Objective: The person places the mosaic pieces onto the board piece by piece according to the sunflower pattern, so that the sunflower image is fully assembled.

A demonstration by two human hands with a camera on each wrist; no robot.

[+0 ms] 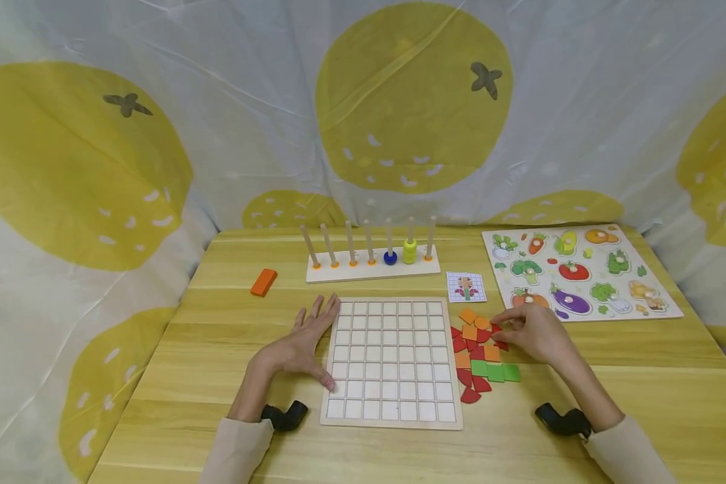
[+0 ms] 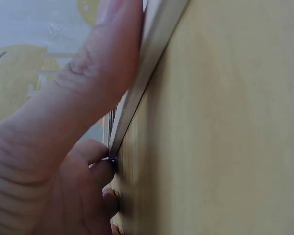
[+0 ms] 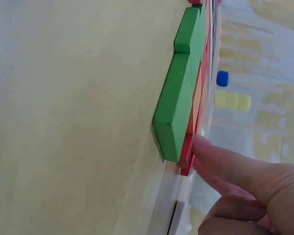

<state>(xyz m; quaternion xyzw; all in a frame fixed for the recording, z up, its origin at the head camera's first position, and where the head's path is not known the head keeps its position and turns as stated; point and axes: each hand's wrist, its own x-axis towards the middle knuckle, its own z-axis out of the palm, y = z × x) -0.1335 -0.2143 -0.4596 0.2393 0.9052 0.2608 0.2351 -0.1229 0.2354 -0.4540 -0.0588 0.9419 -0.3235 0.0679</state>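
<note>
1. We see the left hand [image 1: 302,344] spread beside the grid board [image 1: 390,369], fingers apart, thumb touching its left edge.
2. Our right hand [image 1: 535,334] has its thumb and fingers at a red tile [image 3: 186,149]; we cannot tell whether they pinch it.
3. We find that tile among red, orange and green tiles, just right of the board.
4. Beyond, we see a pattern card [image 1: 466,288], peg stand [image 1: 375,270] and vegetable puzzle [image 1: 599,259].
</note>
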